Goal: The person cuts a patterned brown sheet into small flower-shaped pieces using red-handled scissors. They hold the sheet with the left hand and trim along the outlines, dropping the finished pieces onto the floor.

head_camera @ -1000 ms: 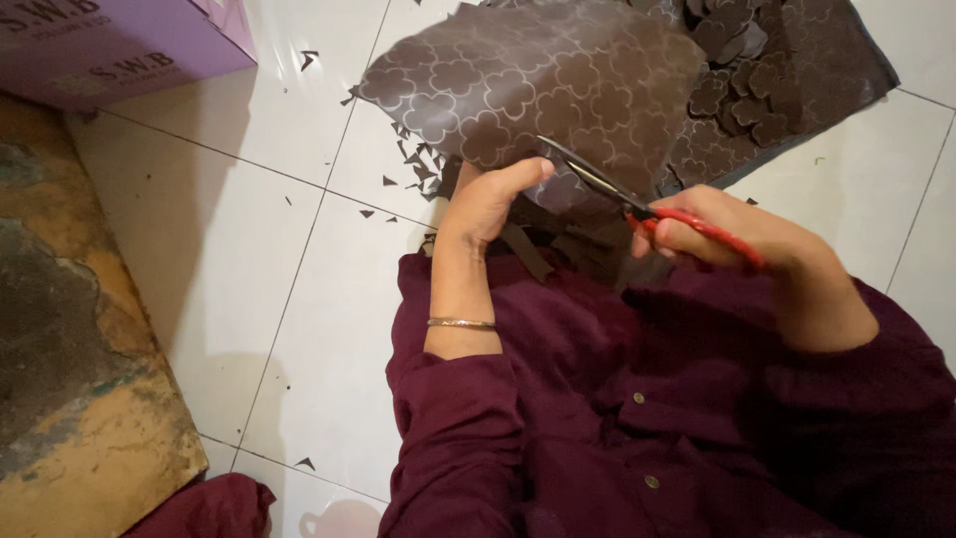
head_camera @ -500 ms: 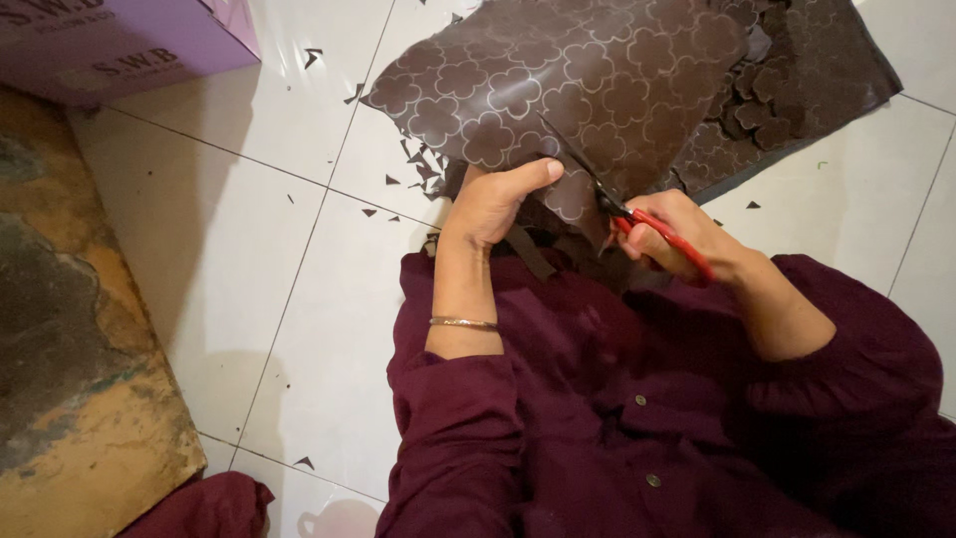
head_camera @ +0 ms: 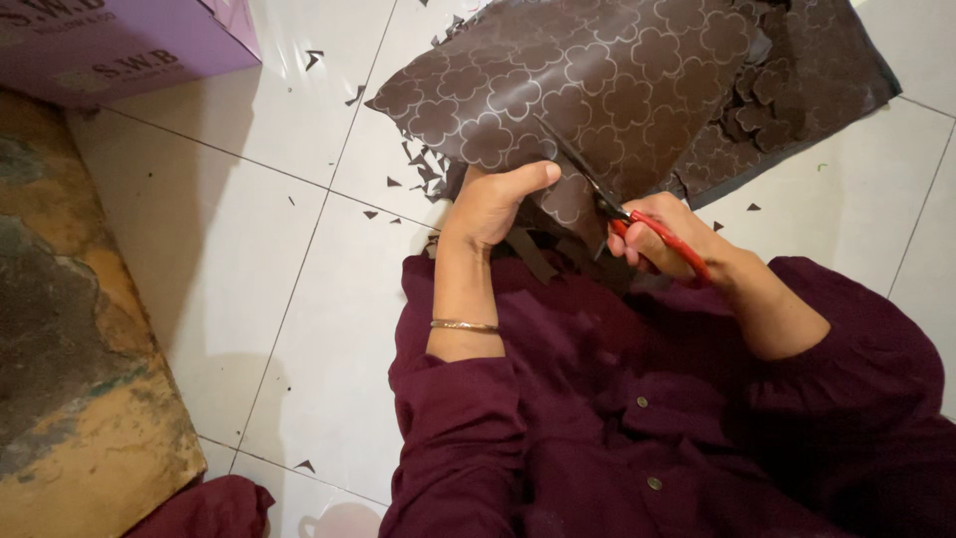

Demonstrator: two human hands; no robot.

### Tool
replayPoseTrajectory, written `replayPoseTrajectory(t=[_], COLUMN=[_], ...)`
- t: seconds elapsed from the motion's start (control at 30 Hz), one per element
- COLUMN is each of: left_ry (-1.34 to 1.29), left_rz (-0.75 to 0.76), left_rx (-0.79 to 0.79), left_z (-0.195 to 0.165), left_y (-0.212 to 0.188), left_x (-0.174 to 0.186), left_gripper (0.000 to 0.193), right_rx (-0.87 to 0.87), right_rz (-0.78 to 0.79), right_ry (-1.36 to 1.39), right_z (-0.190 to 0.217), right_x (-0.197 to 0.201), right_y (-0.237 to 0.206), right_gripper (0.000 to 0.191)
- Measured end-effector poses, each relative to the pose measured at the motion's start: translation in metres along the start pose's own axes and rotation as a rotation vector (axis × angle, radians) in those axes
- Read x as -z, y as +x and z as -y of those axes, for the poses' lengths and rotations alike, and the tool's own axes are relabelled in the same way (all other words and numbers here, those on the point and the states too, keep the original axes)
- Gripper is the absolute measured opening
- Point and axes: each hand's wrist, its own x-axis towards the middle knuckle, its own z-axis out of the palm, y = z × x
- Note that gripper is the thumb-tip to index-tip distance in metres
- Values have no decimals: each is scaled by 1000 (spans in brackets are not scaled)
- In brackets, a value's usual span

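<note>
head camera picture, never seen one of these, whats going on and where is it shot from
The camera sits on a person's head and looks down, so you see their own arms and maroon shirt. No machine here, only two bare hands. The left hand grips a dark brown sheet printed with pale flower outlines, which lies on the white tiled floor. The right hand holds red-handled scissors, blades in the sheet. Small brown offcuts lie scattered on the tiles. A purple cardboard box sits at top left, and a worn brownish mat lies along the left edge.
</note>
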Motion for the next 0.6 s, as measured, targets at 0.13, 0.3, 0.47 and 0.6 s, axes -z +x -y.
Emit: replayPoseTrajectory(t=[0.13, 0.3, 0.47, 0.6], left_ry=[19, 28, 53, 50], left_rz=[-8, 30, 26, 3], left_rx=[35, 39, 45, 44], left_z=[-3, -5, -8, -13], left_y=[-2, -3, -5, -5], left_x=[4, 7, 7, 7], left_gripper=[37, 37, 39, 43], right_rx=[-22, -57, -129, -71], right_rz=[26, 44, 26, 40], right_ry=[4, 10, -24, -17], right_z=[0, -2, -4, -2], right_x=[1, 6, 7, 8], right_y=[1, 1, 1, 2], right_gripper=[69, 56, 70, 74])
